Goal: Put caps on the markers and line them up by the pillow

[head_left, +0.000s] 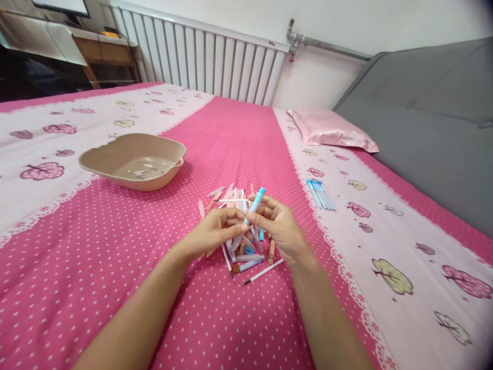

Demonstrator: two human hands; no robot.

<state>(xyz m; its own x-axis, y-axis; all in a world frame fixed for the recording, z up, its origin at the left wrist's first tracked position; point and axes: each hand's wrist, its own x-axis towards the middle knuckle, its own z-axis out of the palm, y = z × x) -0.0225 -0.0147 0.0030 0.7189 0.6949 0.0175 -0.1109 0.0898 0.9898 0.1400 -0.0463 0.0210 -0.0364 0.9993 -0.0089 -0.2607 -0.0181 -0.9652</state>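
Observation:
A pen with a bright blue cap and a paler barrel [254, 204] is held at a slant over a pile of loose pen parts. My right hand [283, 223] is closed on its upper part, with thumb and fingers pinching the barrel. My left hand [213, 228] is closed too, its thumb and fingertips at the lower barrel. A thin white refill [231, 200] lies level beside the right fingertips; whether they grip it I cannot tell. Beneath the hands are pink, lilac and blue barrels and caps, partly hidden, with a dark-tipped refill [264, 272] in front.
A beige plastic basin [154, 177] with small white bits inside stands on the bed at left. Several blue-capped pens [321, 195] lie in a row at right. A pink pillow [335, 128] rests by the grey headboard [427, 113]. A white radiator [204, 51] lines the wall.

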